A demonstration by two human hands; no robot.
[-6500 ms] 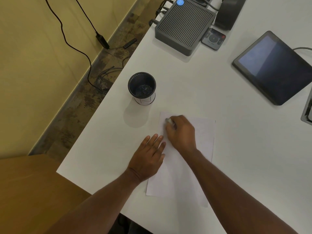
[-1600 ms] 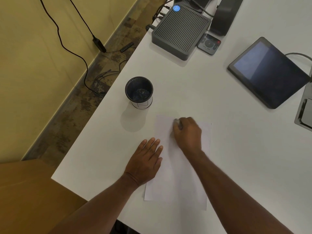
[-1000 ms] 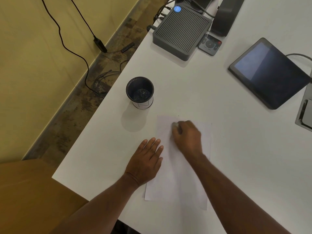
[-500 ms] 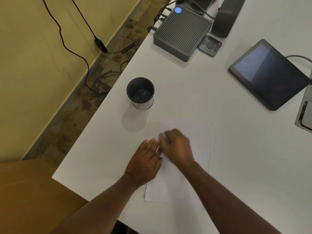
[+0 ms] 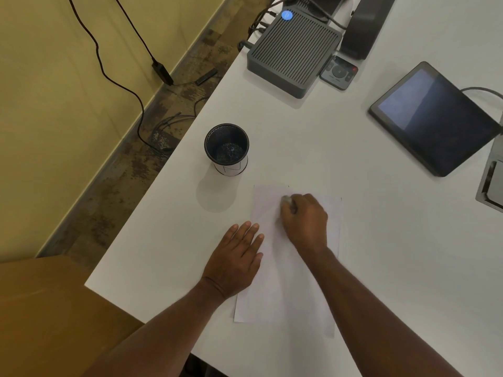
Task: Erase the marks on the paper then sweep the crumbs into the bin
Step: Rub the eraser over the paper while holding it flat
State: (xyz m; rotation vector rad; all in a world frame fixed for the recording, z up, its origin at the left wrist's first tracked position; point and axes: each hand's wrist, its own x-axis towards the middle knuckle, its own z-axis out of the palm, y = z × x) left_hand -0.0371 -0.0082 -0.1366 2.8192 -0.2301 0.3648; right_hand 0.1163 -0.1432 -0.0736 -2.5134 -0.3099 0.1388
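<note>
A sheet of paper point(image 5: 285, 281) is seen lying on a white table point(image 5: 381, 240). The right hand point(image 5: 304, 221) is curled tightly around a pale eraser point(image 5: 286, 199), which is pressed to the sheet's far end. Just left of that grip, the left hand point(image 5: 234, 261) is laid flat, fingers spread, across the sheet's left edge. Beyond and left of the grip, a black mesh bin point(image 5: 226, 149) stands upright, apart from the sheet, with something dark and unclear inside. Farther off, a dark tablet point(image 5: 435, 118) and a ribbed grey box point(image 5: 292, 50) are set. Cables point(image 5: 119, 85) trail over the floor beside a yellow wall point(image 5: 54, 91).
</note>
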